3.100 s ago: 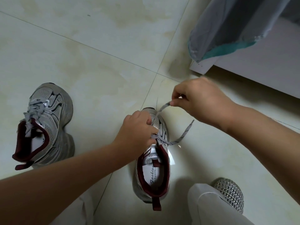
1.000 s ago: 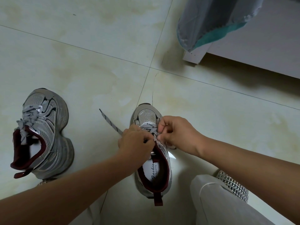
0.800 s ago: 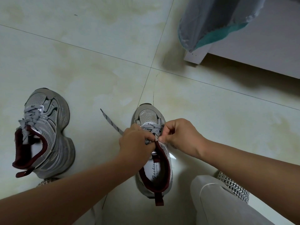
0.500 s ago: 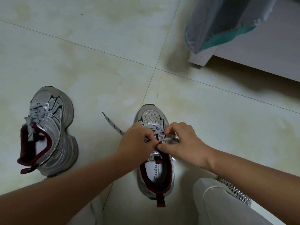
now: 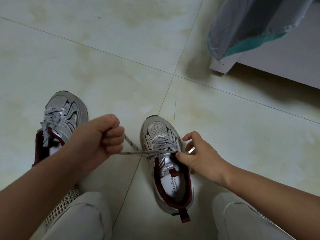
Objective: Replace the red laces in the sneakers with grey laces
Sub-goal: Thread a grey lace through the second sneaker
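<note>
While my left hand fists the grey lace taut leftward, I note right-hand fingers pinching the near sneaker's collar on the floor; second sneaker left.

You see floor: smooth glazed tile, faint sheen | sneaker: mesh toe, glossy silver overlays, matt maroon cloth lining | grey lace: flat woven cloth | hanging fabric: thin, sheer.
</note>
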Available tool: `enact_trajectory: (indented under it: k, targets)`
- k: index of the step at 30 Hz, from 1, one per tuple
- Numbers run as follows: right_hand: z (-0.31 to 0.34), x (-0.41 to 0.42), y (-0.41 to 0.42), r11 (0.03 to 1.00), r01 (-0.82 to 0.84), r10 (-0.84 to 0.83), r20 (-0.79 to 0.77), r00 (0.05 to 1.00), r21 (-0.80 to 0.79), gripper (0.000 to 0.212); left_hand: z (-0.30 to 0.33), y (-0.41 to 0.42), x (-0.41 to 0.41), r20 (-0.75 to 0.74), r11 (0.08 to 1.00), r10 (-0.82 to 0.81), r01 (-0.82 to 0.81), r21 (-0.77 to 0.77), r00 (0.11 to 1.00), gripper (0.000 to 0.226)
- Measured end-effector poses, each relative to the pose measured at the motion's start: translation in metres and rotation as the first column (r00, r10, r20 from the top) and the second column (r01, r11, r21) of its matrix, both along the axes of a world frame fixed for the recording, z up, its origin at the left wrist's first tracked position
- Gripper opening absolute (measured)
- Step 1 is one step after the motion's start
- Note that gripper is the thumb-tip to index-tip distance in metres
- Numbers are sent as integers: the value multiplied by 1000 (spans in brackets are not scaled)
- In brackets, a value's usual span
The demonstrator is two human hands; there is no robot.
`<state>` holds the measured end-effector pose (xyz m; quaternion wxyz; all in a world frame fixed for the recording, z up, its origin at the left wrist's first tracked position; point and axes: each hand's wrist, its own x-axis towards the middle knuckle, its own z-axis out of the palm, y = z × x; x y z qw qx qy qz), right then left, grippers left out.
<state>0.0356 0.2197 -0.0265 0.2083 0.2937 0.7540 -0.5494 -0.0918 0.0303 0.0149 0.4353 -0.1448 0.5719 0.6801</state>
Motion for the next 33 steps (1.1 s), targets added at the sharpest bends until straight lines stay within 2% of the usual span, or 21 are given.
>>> enact_trajectory:
  k: [2,3,4,6,7,8,9,10,12,13,14,16,18,20,21,22,24,26,29,31,33]
  targets:
    - [0,-1,0,999,-26,26,1,1000,25,31,-5,-1,-2,-231,944,-211,137,-299,950,34]
    - [-1,-1,-1,998,-43,44,-2,999,37,28,-8,0,2,-329,862,-388,214,-459,861,31]
    - [-1,-2,-2,996,-67,68,-6,998,54,23,-14,2,8,-381,748,-582,290,-598,718,24]
    - [-2,-3,-4,991,-109,111,-19,994,83,13,-25,7,23,-321,477,-864,423,-771,388,6]
    - [-3,-4,-5,990,-116,118,-23,993,83,11,-29,10,30,-271,361,-929,454,-814,253,11]
    - [-3,-5,-6,991,-108,111,-27,994,74,10,-32,13,35,-258,315,-948,457,-832,184,13]
    - [-4,-6,-7,994,-87,89,-31,996,59,11,-32,16,36,-291,339,-941,441,-831,174,11]
    - [-5,-7,-7,997,-62,63,-35,997,45,15,-32,18,35,-346,406,-914,445,-798,214,10]
    - [-7,-11,-6,998,-39,41,-47,998,43,23,-30,20,32,-456,595,-803,489,-638,383,21]
    - [-8,-13,-6,997,-54,57,-53,997,55,24,-28,20,32,-489,663,-748,512,-546,448,25]
    - [-8,-16,-6,993,-87,91,-57,994,77,24,-26,19,32,-505,693,-720,525,-494,475,26]
    - [-5,-22,-9,968,-189,199,-48,979,165,22,-26,19,39,-510,662,-749,525,-535,423,24]
    - [-2,-27,-12,919,-286,307,-35,951,270,27,-32,16,51,-535,619,-785,416,-666,312,23]
    - [-2,-29,-14,909,-294,323,-54,945,295,26,-39,13,63,-564,588,-809,249,-769,168,22]
    - [-5,-29,-14,932,-254,281,-75,957,258,23,-42,12,69,-567,579,-815,198,-791,121,23]
    - [-8,-28,-14,968,-181,198,-91,976,172,20,-44,10,74,-565,575,-818,187,-796,109,22]
    - [-14,-27,-14,994,33,-35,-25,999,-101,21,-48,8,81,-528,550,-835,226,-804,153,17]
    - [-19,-30,-14,916,242,-197,168,966,-320,25,-52,5,85,-494,548,-835,272,-791,243,18]
    - [-21,-37,-11,839,358,-209,364,907,-410,26,-55,6,86,-471,539,-839,289,-791,274,20]
    - [-19,-41,-8,828,349,-179,384,906,-439,25,-57,6,86,-463,525,-848,297,-797,257,21]
    - [-17,-43,-5,858,297,-157,337,928,-419,24,-58,5,84,-456,514,-855,294,-805,248,22]
